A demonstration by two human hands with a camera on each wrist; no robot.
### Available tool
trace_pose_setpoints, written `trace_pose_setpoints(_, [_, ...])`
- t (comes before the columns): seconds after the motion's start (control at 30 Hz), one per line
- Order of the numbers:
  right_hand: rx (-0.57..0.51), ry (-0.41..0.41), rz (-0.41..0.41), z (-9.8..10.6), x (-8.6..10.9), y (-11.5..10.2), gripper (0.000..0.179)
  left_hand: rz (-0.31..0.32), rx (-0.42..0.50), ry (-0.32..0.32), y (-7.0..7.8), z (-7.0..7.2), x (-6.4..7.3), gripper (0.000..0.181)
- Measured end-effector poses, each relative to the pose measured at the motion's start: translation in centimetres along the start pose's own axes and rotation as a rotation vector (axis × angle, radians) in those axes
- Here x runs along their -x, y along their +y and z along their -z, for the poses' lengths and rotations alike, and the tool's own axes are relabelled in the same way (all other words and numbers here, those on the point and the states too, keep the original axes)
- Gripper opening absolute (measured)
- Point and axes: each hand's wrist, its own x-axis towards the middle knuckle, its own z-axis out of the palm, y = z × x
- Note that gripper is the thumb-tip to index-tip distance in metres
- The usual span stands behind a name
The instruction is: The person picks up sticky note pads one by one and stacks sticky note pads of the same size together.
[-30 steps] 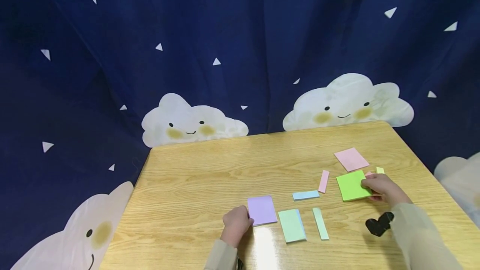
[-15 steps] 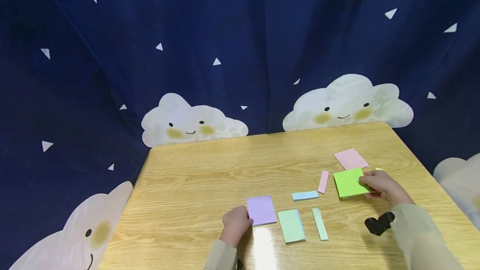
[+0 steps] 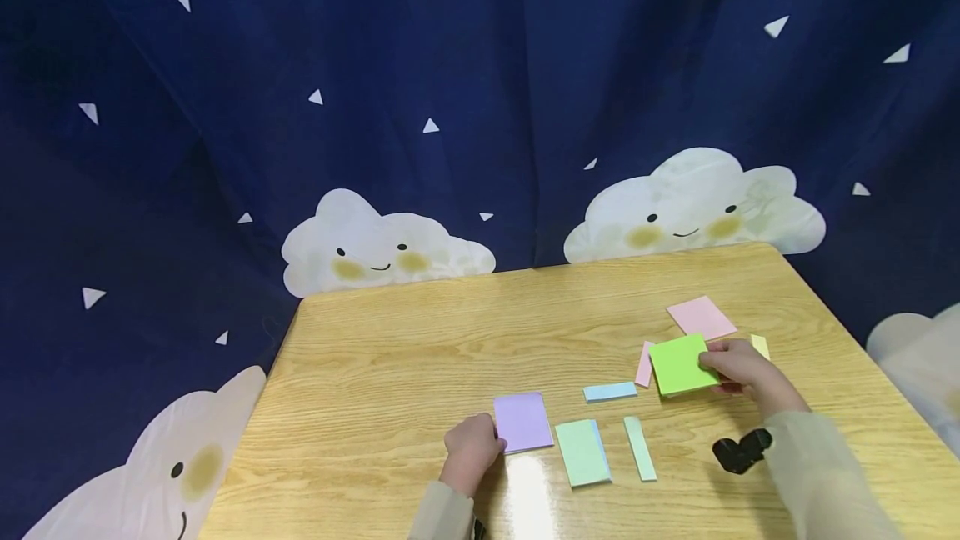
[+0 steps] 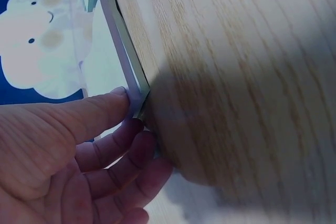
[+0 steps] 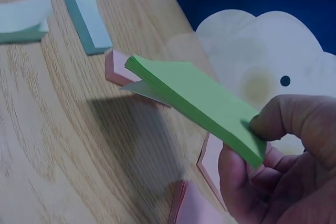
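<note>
My right hand [image 3: 742,365] pinches a bright green sticky note pad [image 3: 682,365] by its right edge, thumb on top. In the right wrist view the green pad [image 5: 194,98] is tilted above the table, its shadow below, and a pale sheet hangs from its underside. My left hand [image 3: 474,444] grips the near left corner of a purple sticky note pad [image 3: 522,422]. In the left wrist view the thumb presses the purple pad's edge [image 4: 122,51], and a pale greenish layer shows beneath it.
Right of the purple pad lies a mint pad [image 3: 583,452] with blue under it. Nearby are a narrow mint strip pad [image 3: 640,448], a blue strip pad [image 3: 610,392] and a pink strip pad [image 3: 643,365]. Farther back are a square pink pad [image 3: 702,317] and a yellow strip [image 3: 761,346].
My right hand has lifted the green pad and carried it left, so it now overlaps the pink strip pad in the head view. The left hand stays at the purple pad.
</note>
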Motion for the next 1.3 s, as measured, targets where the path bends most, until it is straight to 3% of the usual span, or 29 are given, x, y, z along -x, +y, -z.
trace_pose_setpoints(0.7, [-0.007, 0.007, 0.060, -3.0, 0.6, -3.1, 0.039, -0.023, 0.000, 0.012, 0.0, 0.0, 0.2, 0.022])
trace_pose_setpoints(1.3, [-0.018, -0.018, 0.068, -5.0, 0.3, -4.0, 0.038, -0.020, -0.002, 0.036, 0.0, 0.0, 0.4, 0.025])
